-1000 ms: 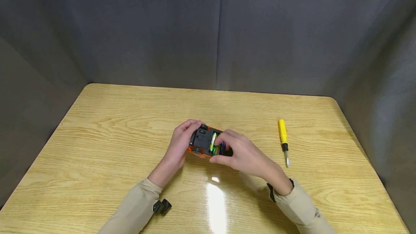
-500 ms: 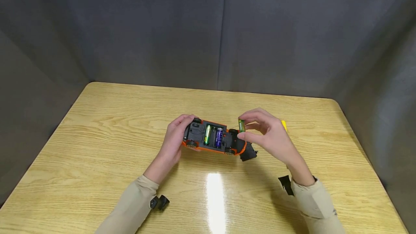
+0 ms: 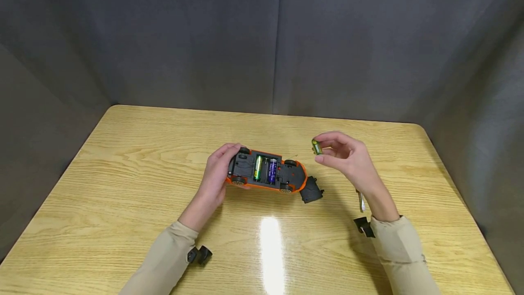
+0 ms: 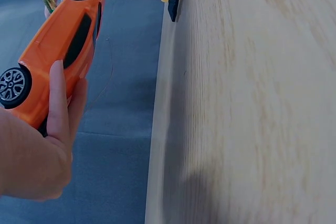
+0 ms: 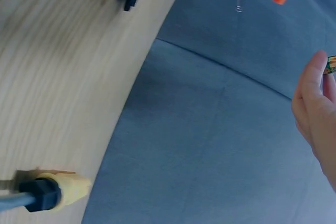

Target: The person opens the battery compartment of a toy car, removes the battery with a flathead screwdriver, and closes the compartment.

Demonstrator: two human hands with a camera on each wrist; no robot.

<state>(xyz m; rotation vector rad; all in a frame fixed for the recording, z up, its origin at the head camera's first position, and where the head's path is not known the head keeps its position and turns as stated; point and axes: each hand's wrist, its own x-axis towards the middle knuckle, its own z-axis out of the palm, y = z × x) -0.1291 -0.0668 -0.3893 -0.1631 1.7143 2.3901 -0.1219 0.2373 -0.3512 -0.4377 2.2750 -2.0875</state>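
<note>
My left hand [image 3: 214, 171] grips the rear of an orange toy car [image 3: 292, 175], which is held underside up above the table. In its uncovered battery bay lie a green battery [image 3: 258, 168] and a purple battery [image 3: 272, 170], with a dark slot between them. My right hand [image 3: 347, 155], off to the right of the car, pinches another green battery [image 3: 317, 147] between thumb and fingers. The left wrist view shows the car's orange side [image 4: 58, 35] with the left fingers laid along it. Only part of the right hand [image 5: 317, 103] appears in the right wrist view.
On the wooden table [image 3: 135, 158], a black battery cover [image 3: 312, 190] lies beyond the car's front end. A screwdriver [image 3: 362, 201] is mostly hidden behind the right hand; its yellow handle [image 5: 71, 187] shows in the right wrist view. Grey curtains [image 3: 196, 40] surround the table.
My right hand has lifted a green battery out of the car's bay and carried it to the right and away. The car has shifted slightly left, and the black cover has come into sight.
</note>
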